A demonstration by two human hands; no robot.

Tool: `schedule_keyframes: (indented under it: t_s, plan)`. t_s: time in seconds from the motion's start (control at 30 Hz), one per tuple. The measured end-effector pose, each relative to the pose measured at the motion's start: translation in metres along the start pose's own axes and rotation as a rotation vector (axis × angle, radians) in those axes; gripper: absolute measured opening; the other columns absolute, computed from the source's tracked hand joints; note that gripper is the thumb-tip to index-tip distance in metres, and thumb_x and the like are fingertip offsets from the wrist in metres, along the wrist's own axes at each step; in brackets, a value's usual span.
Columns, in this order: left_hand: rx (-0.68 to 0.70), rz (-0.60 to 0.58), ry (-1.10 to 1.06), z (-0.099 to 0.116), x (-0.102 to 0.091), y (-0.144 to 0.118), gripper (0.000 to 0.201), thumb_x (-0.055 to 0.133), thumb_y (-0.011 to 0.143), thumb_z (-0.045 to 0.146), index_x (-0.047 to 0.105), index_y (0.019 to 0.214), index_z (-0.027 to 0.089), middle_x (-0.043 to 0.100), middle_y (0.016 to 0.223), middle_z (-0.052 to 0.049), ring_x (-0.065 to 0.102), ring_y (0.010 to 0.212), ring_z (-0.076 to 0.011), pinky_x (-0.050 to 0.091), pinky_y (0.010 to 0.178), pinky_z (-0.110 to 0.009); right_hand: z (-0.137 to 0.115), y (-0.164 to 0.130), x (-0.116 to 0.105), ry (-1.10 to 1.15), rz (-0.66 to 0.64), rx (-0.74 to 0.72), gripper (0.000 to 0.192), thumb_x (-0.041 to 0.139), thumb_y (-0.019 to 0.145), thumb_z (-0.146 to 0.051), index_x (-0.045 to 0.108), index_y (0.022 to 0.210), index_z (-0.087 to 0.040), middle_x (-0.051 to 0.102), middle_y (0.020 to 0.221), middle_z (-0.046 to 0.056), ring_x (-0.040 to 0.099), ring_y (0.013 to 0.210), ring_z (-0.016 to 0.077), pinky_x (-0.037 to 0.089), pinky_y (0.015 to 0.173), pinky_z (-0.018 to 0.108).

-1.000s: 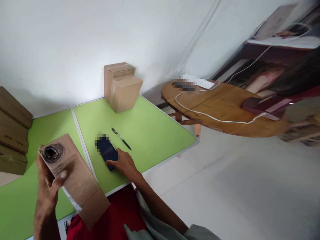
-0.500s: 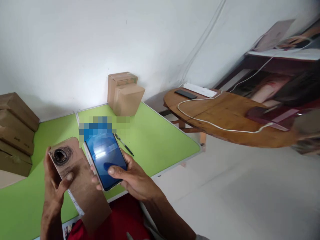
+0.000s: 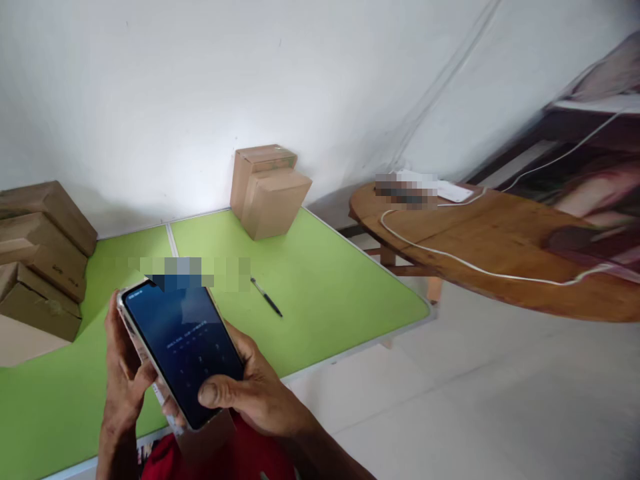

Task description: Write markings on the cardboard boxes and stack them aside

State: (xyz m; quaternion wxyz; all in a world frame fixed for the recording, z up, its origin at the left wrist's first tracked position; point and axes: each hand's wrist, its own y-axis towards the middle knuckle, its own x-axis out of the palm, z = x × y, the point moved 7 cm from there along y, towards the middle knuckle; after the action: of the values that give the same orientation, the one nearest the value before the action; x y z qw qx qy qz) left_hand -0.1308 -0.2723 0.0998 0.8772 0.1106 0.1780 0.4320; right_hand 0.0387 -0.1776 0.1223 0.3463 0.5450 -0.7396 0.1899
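My right hand (image 3: 255, 397) holds a dark smartphone (image 3: 183, 350) with its screen lit and facing me; the thumb rests on the lower part of the screen. My left hand (image 3: 123, 373) grips a brown cardboard box (image 3: 210, 437), which is almost wholly hidden behind the phone; only its lower end shows below the phone. Both hands are raised above the near edge of the green table (image 3: 320, 287).
A black pen (image 3: 267, 297) lies on the green table. Two cardboard boxes (image 3: 267, 190) stand against the wall, and a stack of boxes (image 3: 40, 257) sits at the left. A round wooden table (image 3: 500, 247) with a white cable (image 3: 450, 260) stands to the right.
My right hand picked the phone up off the green table and raised it in front of the box. The phone now covers most of the box in my left hand.
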Motion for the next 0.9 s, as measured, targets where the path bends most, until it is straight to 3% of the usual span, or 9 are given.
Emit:
schedule_keyframes:
  t_s: [0.17, 0.3, 0.43, 0.53, 0.63, 0.73, 0.9]
  plan:
    - [-0.048, 0.029, -0.078, -0.002, -0.006, 0.005, 0.121, 0.093, 0.077, 0.066, 0.041, 0.178, 0.026, 0.058, 0.17, -0.018, 0.057, 0.156, -0.045, 0.055, 0.12, -0.05, -0.011, -0.001, -0.013, -0.056, 0.057, -0.07, 0.064, 0.104, 0.085, -0.044, 0.071, 0.137, -0.025, 0.084, 0.106, 0.003, 0.084, 0.078, 0.0184, 0.07, 0.074, 0.03]
    - [-0.025, 0.053, -0.055, -0.002, -0.011, 0.007, 0.114, 0.092, 0.079, 0.062, 0.045, 0.176, 0.025, 0.06, 0.169, -0.017, 0.057, 0.156, -0.0433, 0.053, 0.121, -0.05, -0.014, 0.001, -0.025, -0.073, 0.097, -0.085, 0.065, 0.101, 0.085, -0.055, 0.07, 0.134, -0.025, 0.081, 0.097, 0.003, 0.082, 0.069, 0.0216, 0.069, 0.064, 0.035]
    - [-0.037, 0.073, -0.042, -0.005, -0.015, 0.007, 0.115, 0.09, 0.081, 0.062, 0.042, 0.178, 0.023, 0.062, 0.168, -0.017, 0.059, 0.155, -0.0413, 0.055, 0.119, -0.048, -0.015, 0.002, -0.084, -0.264, 0.412, -0.139, 0.06, 0.09, 0.088, -0.071, 0.072, 0.121, -0.024, 0.078, 0.095, 0.004, 0.078, 0.073, 0.0229, 0.065, 0.063, 0.035]
    - [-0.046, 0.088, -0.043, -0.006, -0.016, 0.007, 0.119, 0.091, 0.078, 0.065, 0.042, 0.178, 0.022, 0.061, 0.169, -0.018, 0.057, 0.157, -0.0421, 0.055, 0.121, -0.048, -0.015, -0.002, -0.14, -0.627, 0.656, -0.163, 0.057, 0.08, 0.088, -0.075, 0.072, 0.101, -0.021, 0.075, 0.09, 0.004, 0.071, 0.078, 0.022, 0.062, 0.07, 0.034]
    - [-0.056, 0.08, -0.053, -0.006, -0.015, 0.006, 0.12, 0.092, 0.077, 0.065, 0.042, 0.178, 0.022, 0.057, 0.173, -0.018, 0.054, 0.16, -0.0423, 0.055, 0.122, -0.047, -0.005, -0.003, -0.179, -0.862, 0.743, -0.104, 0.054, 0.072, 0.085, -0.075, 0.067, 0.087, -0.021, 0.071, 0.08, 0.004, 0.065, 0.073, 0.0219, 0.056, 0.067, 0.034]
    - [-0.049, 0.067, -0.043, -0.004, -0.013, 0.005, 0.123, 0.092, 0.077, 0.067, 0.041, 0.179, 0.02, 0.056, 0.173, -0.02, 0.055, 0.16, -0.0428, 0.058, 0.118, -0.045, 0.005, -0.006, -0.2, -0.96, 0.768, -0.054, 0.048, 0.066, 0.084, -0.071, 0.064, 0.083, -0.023, 0.07, 0.077, 0.005, 0.064, 0.071, 0.0238, 0.053, 0.066, 0.035]
    - [-0.039, 0.071, -0.025, 0.0, -0.011, 0.003, 0.127, 0.092, 0.076, 0.07, 0.041, 0.178, 0.016, 0.053, 0.175, -0.023, 0.053, 0.162, -0.0441, 0.058, 0.12, -0.047, 0.004, -0.016, -0.209, -1.209, 0.836, 0.003, 0.037, 0.064, 0.091, -0.06, 0.067, 0.09, -0.023, 0.078, 0.087, 0.009, 0.072, 0.081, 0.029, 0.053, 0.075, 0.037]
